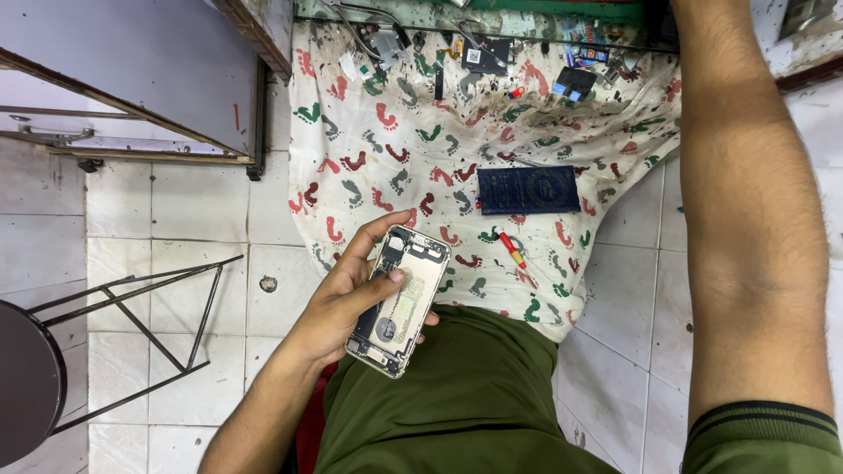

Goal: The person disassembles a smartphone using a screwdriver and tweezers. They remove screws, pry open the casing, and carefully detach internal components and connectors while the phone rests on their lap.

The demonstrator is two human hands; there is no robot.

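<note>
head view | left hand (pixel 347 303) wrapped around opened phone shell (pixel 399 300), fingers under its back, thumb pressed on the exposed inside | phone shell held over the lap, just below the footprint cloth (pixel 395 132) edge | right arm reaches up past the cloth, hand out of frame, grip cannot be told | dark blue booklet (pixel 528 190) and red screwdriver (pixel 512 248) lie on the cloth, up-right of the phone shell

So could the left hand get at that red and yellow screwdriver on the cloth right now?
Probably not as it stands: the left hand is wrapped around the opened phone, so it isn't free. The screwdriver lies uncovered on the footprint cloth just beyond the phone, with nothing between them.
</note>
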